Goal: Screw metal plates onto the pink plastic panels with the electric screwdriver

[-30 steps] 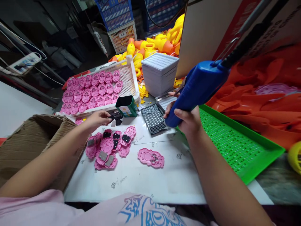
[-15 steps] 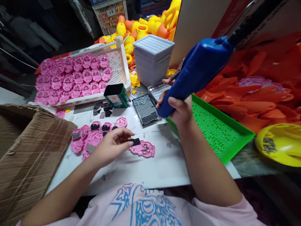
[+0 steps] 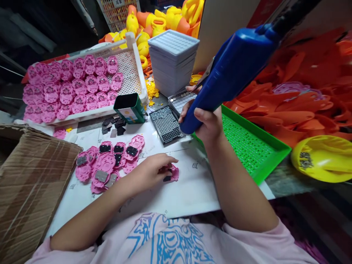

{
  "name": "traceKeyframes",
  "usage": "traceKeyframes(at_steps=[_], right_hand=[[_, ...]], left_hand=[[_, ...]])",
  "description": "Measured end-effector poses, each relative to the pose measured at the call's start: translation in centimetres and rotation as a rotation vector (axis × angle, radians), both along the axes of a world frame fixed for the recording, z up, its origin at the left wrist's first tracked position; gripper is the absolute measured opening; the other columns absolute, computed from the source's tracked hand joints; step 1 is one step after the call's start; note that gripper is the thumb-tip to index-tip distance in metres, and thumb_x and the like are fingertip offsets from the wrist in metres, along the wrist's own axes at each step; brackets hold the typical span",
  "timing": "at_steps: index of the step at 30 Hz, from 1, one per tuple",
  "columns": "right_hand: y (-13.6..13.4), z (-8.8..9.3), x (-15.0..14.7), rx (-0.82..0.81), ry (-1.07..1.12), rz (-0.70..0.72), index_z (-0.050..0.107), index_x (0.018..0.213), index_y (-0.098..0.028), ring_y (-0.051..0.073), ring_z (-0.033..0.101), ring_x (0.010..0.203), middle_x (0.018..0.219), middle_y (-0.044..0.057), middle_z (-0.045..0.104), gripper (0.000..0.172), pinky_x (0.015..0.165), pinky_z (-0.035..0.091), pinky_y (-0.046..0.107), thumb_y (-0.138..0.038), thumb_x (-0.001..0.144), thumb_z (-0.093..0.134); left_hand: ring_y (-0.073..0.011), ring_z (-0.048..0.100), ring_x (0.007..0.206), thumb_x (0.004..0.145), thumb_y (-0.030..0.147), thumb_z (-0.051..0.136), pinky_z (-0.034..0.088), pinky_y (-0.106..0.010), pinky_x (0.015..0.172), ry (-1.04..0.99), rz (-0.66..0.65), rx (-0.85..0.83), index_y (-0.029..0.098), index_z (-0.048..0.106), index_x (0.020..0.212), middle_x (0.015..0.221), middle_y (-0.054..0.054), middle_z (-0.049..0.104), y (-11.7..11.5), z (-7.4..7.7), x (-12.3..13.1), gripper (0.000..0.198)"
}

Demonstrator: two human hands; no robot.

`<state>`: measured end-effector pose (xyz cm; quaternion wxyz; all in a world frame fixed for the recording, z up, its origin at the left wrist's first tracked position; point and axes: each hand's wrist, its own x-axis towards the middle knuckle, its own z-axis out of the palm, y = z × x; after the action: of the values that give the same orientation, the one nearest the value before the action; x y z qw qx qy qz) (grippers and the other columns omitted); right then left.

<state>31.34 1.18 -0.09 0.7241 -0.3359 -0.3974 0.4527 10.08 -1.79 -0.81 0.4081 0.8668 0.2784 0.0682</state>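
Note:
My left hand (image 3: 151,170) is bent over a pink plastic part (image 3: 175,173) lying on the white table sheet. Its fingers curl around a small black plate (image 3: 167,179) that sits against the part, and the hand hides most of both. In my right hand (image 3: 210,124) is a blue electric screwdriver (image 3: 228,73), gripped around its body and tilted, with its lower end above the table. A black perforated screw tray (image 3: 166,128) with many small screws lies just left of that end.
Pink parts (image 3: 103,163), some with black or grey plates, lie left of my hand. Behind are loose plates (image 3: 119,126), a green tin (image 3: 137,113), a white crate (image 3: 141,82) of pink pieces and stacked trays (image 3: 174,66). A green tray (image 3: 247,146) is at right, a cardboard box (image 3: 33,183) at left.
My left hand has moved right and down with the black plate, from the pink part's left end to over the part. The screwdriver stays in my right hand; the view has shifted slightly.

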Motion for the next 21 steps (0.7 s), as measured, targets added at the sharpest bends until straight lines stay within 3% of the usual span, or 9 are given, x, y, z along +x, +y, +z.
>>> traceKeyframes(at_steps=[4, 8, 13, 21], right_hand=[[-0.1, -0.1, -0.2, -0.007, -0.028, 0.041, 0.065, 0.091, -0.022, 0.014, 0.057, 0.05, 0.06, -0.003, 0.06, 0.06, 0.053, 0.05, 0.031, -0.059, 0.048, 0.085], [-0.2, -0.1, -0.2, -0.029, -0.069, 0.046, 0.065, 0.099, -0.023, 0.014, 0.058, 0.053, 0.063, -0.003, 0.059, 0.068, 0.056, 0.051, 0.032, -0.064, 0.048, 0.082], [0.1, 0.0, -0.1, -0.022, -0.027, 0.04, 0.064, 0.093, -0.021, 0.012, 0.056, 0.05, 0.061, -0.004, 0.059, 0.063, 0.054, 0.05, 0.03, -0.059, 0.047, 0.085], [0.8, -0.2, 0.2, 0.037, 0.059, 0.02, 0.065, 0.1, -0.02, 0.012, 0.056, 0.048, 0.059, -0.005, 0.061, 0.066, 0.046, 0.049, 0.028, -0.05, 0.046, 0.09]], left_hand=[[-0.0178, 0.067, 0.087, 0.09, 0.01, 0.057, 0.054, -0.029, 0.078, -0.096, -0.07, 0.199, 0.017, 0.064, 0.11, 0.095, -0.007, 0.072, 0.5, -1.4, 0.2, 0.023], [-0.0192, 0.062, 0.086, 0.095, 0.015, 0.052, 0.05, -0.031, 0.076, -0.172, -0.088, 0.382, 0.016, 0.065, 0.093, 0.088, -0.008, 0.069, 0.4, -1.5, -0.4, 0.013], [-0.0236, 0.059, 0.095, 0.093, 0.031, 0.063, 0.045, -0.04, 0.084, -0.087, -0.12, 0.417, 0.019, 0.066, 0.094, 0.098, -0.007, 0.071, -0.3, -1.5, -1.4, 0.013], [-0.0228, 0.062, 0.098, 0.091, 0.019, 0.064, 0.05, -0.041, 0.087, -0.251, -0.112, 0.414, 0.02, 0.065, 0.098, 0.103, -0.008, 0.071, -0.4, -3.1, -1.6, 0.007]])
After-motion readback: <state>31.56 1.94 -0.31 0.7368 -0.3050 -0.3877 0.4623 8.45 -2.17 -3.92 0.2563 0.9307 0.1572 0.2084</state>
